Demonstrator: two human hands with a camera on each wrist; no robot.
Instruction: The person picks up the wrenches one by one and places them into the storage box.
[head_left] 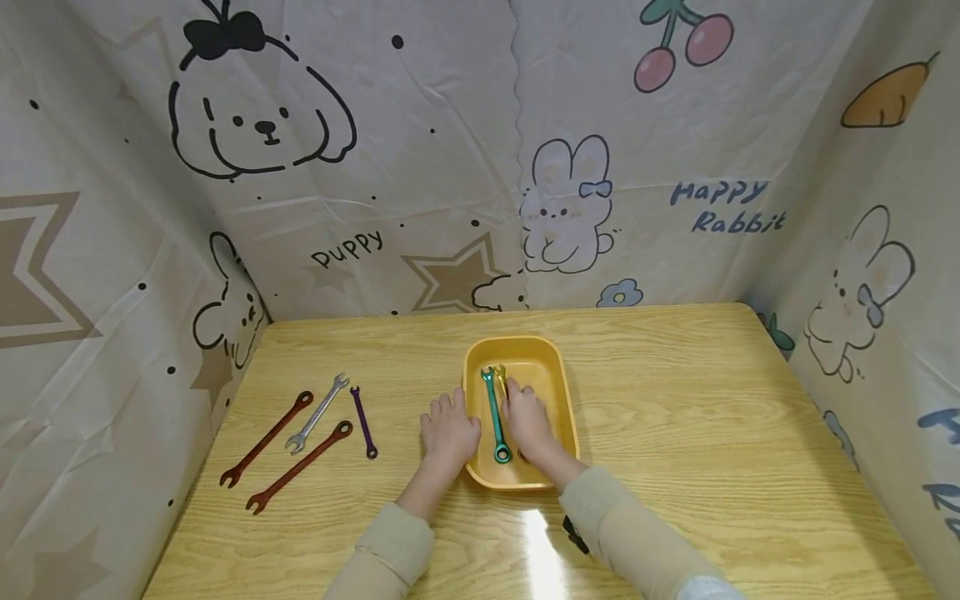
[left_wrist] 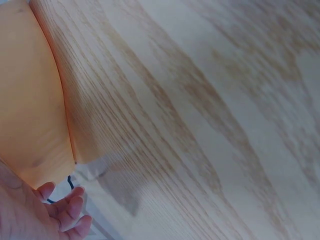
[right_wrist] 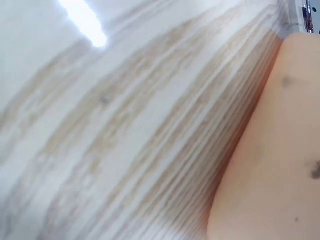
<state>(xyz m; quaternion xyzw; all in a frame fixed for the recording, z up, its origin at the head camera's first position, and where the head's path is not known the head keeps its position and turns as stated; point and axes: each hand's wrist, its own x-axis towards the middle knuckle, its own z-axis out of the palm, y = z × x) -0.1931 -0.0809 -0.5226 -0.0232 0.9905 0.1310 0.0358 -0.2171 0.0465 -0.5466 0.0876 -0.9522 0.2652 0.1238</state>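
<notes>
A teal combination wrench (head_left: 494, 417) and a gold wrench (head_left: 502, 377) lie side by side in a yellow tray (head_left: 562, 392). Reaching into the tray from the right, my right hand (head_left: 528, 425) holds the gold wrench, covering most of its middle. My left hand (head_left: 450, 429) is at the tray's left side, its thumb over the rim and its other fingers loosely bent outside. In the left wrist view, fingers (left_wrist: 70, 212) show below the tray's wall (left_wrist: 30, 90). The right wrist view has only the tray's outer wall (right_wrist: 270, 150) beside the tabletop; the hand is hidden there.
On the wooden table (head_left: 675, 400), left of the tray, lie two reddish-brown wrenches (head_left: 266, 442) (head_left: 300, 468), a silver wrench (head_left: 318, 414) and a small purple wrench (head_left: 363, 422). Printed cloth (head_left: 442, 167) hangs behind the table and along both sides.
</notes>
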